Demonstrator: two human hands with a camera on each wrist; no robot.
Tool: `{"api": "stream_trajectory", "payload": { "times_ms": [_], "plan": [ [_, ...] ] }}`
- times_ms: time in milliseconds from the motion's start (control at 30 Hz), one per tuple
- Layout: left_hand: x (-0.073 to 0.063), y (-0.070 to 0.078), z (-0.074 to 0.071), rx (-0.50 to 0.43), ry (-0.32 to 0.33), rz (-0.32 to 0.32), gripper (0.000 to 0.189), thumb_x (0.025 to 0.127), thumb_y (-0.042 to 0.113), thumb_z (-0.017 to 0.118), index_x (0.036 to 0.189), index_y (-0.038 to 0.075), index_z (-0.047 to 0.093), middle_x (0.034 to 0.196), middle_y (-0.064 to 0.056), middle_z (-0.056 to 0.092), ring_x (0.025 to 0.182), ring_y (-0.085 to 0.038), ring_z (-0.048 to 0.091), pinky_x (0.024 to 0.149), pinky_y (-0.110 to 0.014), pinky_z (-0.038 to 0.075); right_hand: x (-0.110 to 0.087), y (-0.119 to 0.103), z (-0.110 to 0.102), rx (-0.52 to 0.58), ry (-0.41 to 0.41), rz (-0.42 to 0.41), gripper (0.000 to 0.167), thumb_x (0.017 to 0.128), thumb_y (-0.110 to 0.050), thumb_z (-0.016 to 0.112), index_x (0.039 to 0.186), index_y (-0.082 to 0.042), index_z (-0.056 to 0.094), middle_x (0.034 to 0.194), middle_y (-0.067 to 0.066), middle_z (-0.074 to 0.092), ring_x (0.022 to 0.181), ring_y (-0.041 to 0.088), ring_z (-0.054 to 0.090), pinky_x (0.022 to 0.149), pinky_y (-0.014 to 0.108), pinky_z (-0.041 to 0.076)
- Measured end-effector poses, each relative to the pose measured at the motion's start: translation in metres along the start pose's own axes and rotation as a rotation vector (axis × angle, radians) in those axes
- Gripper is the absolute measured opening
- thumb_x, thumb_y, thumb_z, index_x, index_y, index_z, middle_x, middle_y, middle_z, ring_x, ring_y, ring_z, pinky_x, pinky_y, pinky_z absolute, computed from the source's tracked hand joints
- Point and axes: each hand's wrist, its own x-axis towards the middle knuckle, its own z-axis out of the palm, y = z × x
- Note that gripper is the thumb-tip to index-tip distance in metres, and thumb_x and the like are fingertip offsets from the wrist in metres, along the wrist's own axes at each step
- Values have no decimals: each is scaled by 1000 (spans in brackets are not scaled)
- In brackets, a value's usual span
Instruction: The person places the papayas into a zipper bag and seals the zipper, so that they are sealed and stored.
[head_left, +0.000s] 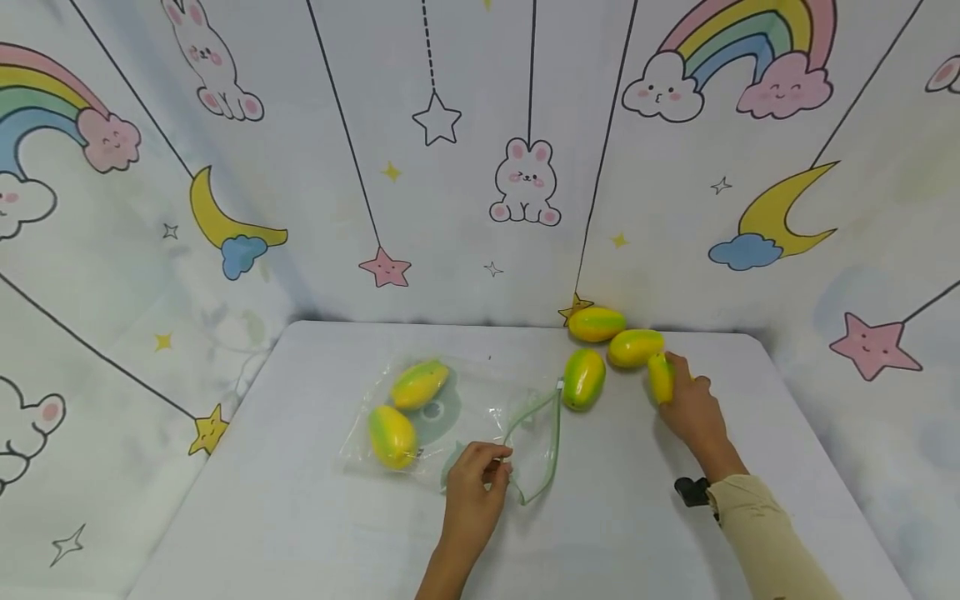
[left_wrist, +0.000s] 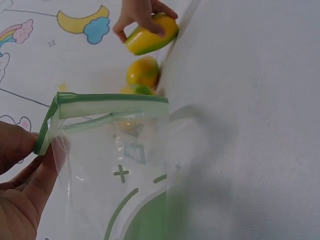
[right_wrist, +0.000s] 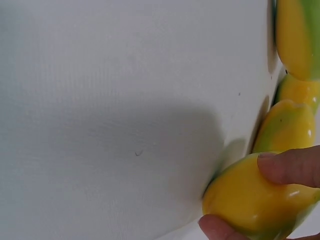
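My left hand pinches the green-edged mouth of a clear zip bag, which lies flat with its opening spread to the right. Inside the bag are two yellow-green mangoes, one mango behind the other mango. At the right, my right hand grips another mango; thumb and fingers wrap its sides in the right wrist view. In the left wrist view, the green zip strip stands up from the thumb and fingers.
Three loose mangoes sit between the bag and my right hand: a mango beside the bag's mouth, a mango further right, and a mango against the back wall. The white table meets a cartoon-printed backdrop.
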Motion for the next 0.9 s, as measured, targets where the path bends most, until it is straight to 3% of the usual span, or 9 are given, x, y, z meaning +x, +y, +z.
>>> {"api": "stream_trajectory", "payload": {
  "times_ms": [167, 467, 900],
  "plan": [
    [-2, 0, 1, -1, 13, 3, 22, 82, -11, 70, 97, 6, 70, 96, -4, 64, 83, -17, 68, 72, -19, 57, -3, 2, 3, -1, 48, -20, 77, 84, -3, 58, 150, -9, 19, 100, 39, 42, 64, 41, 55, 52, 45, 47],
    [-3, -1, 3, 2, 38, 52, 24, 81, -14, 68, 96, 5, 70, 95, -5, 64, 81, -20, 68, 71, -20, 58, -4, 3, 3, 12, 50, -9, 79, 85, -4, 59, 151, -10, 17, 106, 41, 41, 67, 43, 56, 54, 47, 49],
    [-3, 0, 5, 10, 39, 26, 26, 82, -15, 65, 96, 7, 70, 95, -3, 63, 80, -12, 66, 71, -20, 58, -6, -3, 3, -4, 47, 9, 79, 85, -2, 60, 152, -10, 18, 104, 40, 41, 66, 40, 56, 54, 45, 49]
  ]
}}
